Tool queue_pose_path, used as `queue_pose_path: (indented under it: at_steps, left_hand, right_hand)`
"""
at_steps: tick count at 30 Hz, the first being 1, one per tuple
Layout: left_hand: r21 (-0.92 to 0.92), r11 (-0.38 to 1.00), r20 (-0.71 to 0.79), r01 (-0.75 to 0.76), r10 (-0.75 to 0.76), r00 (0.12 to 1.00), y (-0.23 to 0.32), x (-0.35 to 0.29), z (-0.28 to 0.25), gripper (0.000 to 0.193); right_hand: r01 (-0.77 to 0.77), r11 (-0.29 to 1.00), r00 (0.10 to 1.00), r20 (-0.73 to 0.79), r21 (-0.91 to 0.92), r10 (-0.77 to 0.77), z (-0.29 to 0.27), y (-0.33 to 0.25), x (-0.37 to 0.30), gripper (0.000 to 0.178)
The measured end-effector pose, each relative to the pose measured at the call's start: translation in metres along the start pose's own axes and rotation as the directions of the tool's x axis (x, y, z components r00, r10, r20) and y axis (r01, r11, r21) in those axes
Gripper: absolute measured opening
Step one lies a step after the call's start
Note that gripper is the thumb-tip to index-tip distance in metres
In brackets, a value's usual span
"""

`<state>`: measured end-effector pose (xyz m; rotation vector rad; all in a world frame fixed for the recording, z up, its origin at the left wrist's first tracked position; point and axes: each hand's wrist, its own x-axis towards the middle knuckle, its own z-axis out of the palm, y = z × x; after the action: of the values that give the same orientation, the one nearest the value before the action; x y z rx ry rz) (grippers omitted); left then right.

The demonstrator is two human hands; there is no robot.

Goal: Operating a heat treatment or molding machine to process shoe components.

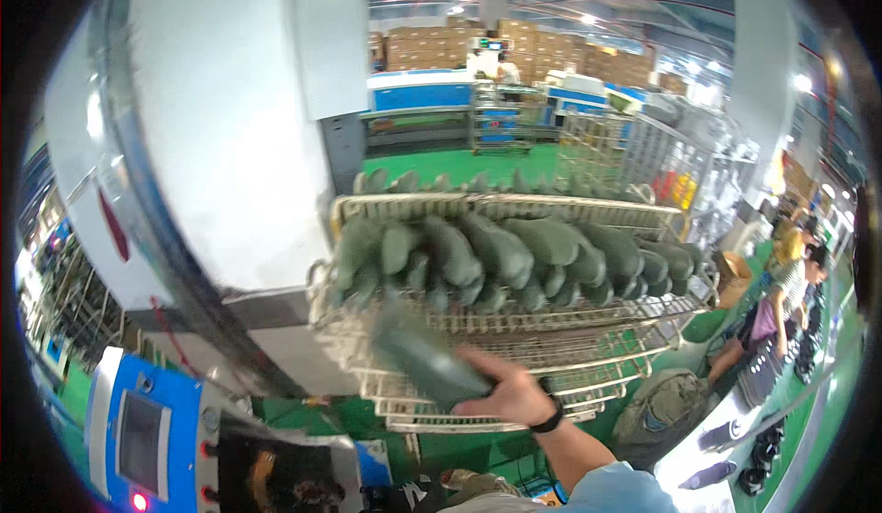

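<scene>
My right hand (513,395), with a black band at the wrist and a light blue sleeve behind it, is closed on one end of a dark green boot (432,366). Motion smears the boot, and its far end points up and left toward a cream wire rack (551,340). On that rack a row of similar dark green boots (501,254) leans side by side, with more tips showing behind the top rail. My left hand does not show.
A white machine (225,127) stands close on the left, above a blue control panel (145,435) with a screen and a lit red button. At right, people (790,283) sit near rows of dark footwear and a grey-green sack (663,410). Stacked cartons (427,49) line the back.
</scene>
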<state>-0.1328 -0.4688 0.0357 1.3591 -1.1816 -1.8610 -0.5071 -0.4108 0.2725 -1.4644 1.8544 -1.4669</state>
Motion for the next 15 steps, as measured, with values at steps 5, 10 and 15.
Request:
queue_pose_path:
  at_steps: [5, 10, 15]
  left_hand:
    - [-0.078, 0.983, 0.137, 0.167, -0.155, 0.978, -0.003, 0.069, 0.031, 0.043]
    - [0.409, 0.907, 0.155, 0.098, -0.174, 0.972, 0.057, 0.087, 0.065, 0.059]
    - [0.549, 0.835, 0.181, 0.027, -0.151, 0.972, 0.110, 0.076, 0.124, 0.068]
  right_hand:
    - [-0.097, 0.959, 0.740, -0.664, -0.265, -0.108, -0.165, -0.002, -0.037, 0.080]
    - [-0.490, 0.770, 0.570, -0.819, -0.408, -0.071, -0.283, 0.013, -0.028, 0.072]
    - [-0.583, 0.596, 0.676, -0.737, -0.551, -0.020, -0.360, 0.066, -0.025, 0.047]
